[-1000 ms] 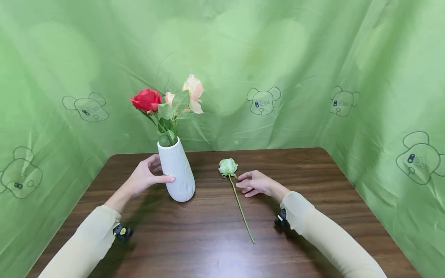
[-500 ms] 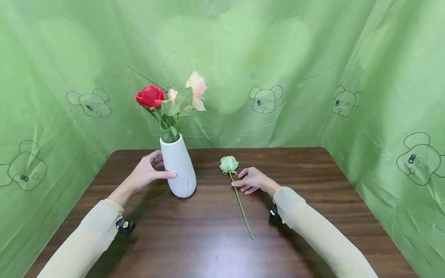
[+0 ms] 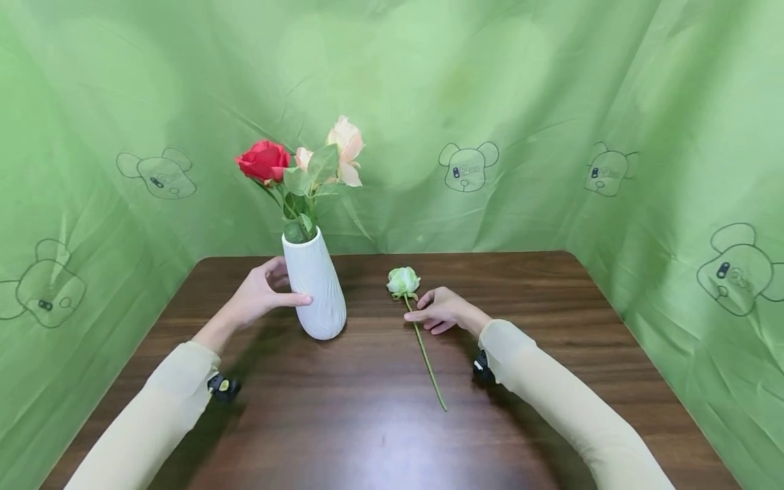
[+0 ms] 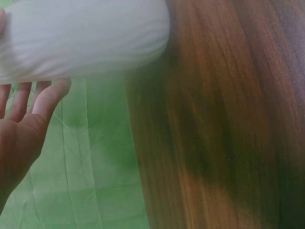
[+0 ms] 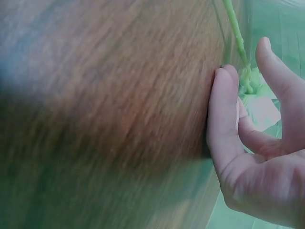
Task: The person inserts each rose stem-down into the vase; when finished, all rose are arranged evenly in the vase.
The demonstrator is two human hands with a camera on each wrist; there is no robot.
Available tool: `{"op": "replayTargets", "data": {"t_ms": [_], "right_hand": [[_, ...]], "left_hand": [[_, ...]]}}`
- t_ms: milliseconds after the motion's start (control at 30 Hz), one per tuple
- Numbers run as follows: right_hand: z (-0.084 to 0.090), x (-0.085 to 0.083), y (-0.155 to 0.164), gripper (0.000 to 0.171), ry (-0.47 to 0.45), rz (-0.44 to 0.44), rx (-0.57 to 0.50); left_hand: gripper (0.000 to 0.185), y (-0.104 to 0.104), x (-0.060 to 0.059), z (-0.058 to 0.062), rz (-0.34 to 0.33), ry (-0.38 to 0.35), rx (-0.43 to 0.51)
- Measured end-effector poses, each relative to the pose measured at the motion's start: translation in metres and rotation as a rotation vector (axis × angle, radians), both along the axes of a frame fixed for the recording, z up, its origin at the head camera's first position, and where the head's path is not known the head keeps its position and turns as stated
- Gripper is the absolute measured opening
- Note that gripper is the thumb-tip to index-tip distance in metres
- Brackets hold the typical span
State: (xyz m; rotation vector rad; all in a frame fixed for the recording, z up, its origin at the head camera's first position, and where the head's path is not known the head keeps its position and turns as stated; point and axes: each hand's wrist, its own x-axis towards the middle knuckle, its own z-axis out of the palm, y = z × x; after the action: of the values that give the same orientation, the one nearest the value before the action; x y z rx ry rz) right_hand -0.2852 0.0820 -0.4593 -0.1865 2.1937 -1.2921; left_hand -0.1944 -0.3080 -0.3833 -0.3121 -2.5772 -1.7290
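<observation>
A white ribbed vase stands on the brown wooden table, holding a red rose and peach flowers. My left hand holds the vase from its left, thumb across the front and fingers behind it. In the left wrist view the vase lies above my fingers. A pale green rose lies flat to the right of the vase, its stem pointing toward me. My right hand rests beside it, spread fingers straddling the stem just below the bloom without pinching it.
Green cloth with bear drawings hangs behind and along both sides of the table. The table's far edge runs just behind the vase. Small black cameras sit at my left wrist and right wrist.
My right hand has slid left across the table until its fingertips reach the green rose's stem. The left hand has stayed on the vase.
</observation>
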Motion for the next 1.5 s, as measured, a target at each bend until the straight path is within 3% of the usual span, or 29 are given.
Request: {"op": "replayTargets", "data": {"t_ms": [500,1100,1500], "right_hand": [[0.000,0.004,-0.007,0.050,0.056,-0.026,0.055],[0.003,-0.001,0.000,0.035,-0.022,-0.038,-0.022],[0.006,-0.006,0.003,0.036,-0.106,-0.050,-0.058]], "left_hand": [[0.073,-0.003,0.000,-0.006,0.005,0.007,-0.017],[0.078,-0.003,-0.002,-0.004,-0.003,-0.003,-0.037],[0.080,-0.005,-0.001,-0.004,-0.010,-0.007,-0.039]]}}
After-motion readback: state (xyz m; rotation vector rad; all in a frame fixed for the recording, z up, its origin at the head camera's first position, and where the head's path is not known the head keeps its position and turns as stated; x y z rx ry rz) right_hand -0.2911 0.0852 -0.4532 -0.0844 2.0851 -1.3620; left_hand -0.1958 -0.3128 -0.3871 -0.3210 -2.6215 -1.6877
